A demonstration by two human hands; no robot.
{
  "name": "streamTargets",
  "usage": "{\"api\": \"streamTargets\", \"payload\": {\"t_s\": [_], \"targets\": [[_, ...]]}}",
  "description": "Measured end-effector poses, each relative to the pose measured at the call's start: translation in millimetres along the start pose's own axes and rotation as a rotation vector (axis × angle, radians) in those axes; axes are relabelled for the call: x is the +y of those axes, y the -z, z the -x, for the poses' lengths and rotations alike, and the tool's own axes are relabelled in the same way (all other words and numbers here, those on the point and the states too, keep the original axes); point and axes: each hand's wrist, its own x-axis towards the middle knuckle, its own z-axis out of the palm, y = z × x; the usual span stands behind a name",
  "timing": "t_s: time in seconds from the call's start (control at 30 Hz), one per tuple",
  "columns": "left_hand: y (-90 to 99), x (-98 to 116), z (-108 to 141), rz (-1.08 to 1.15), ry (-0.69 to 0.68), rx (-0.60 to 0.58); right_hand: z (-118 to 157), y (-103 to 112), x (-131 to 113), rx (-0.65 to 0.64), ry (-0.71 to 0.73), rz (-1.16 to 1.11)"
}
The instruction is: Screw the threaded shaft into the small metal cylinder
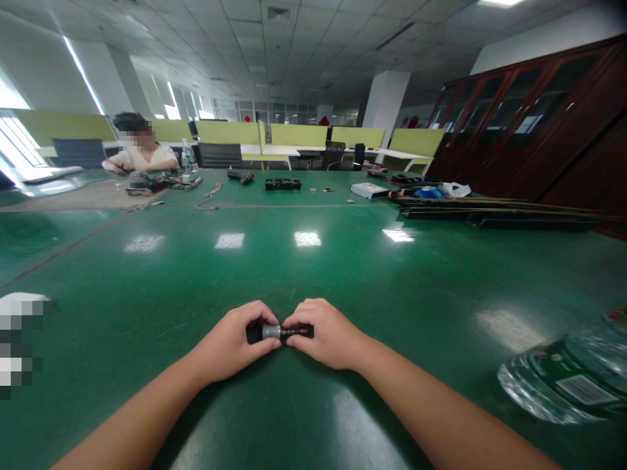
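Observation:
A small cylindrical metal part, silver at its left end with a dark, ridged shaft to the right, lies level just above or on the green table. My left hand pinches the silver end between thumb and fingers. Around the dark shaft, the thumb and fingers of my right hand are closed. The fingertips of both hands nearly meet at the part's middle. Whether the part rests on the tabletop cannot be made out.
A plastic bottle lies at the right. Long dark strips and a white box are at the back right. A black tray and a drill stand at the far edge. Another person sits back left.

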Motion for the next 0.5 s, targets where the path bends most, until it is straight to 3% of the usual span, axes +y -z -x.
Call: {"api": "streamTargets", "payload": {"t_s": [0.5], "targets": [[1.4, 2.3, -0.7, -0.004, 0.0, 0.012, -0.2, 3.4, -0.7, -0.001, 0.005, -0.012]]}}
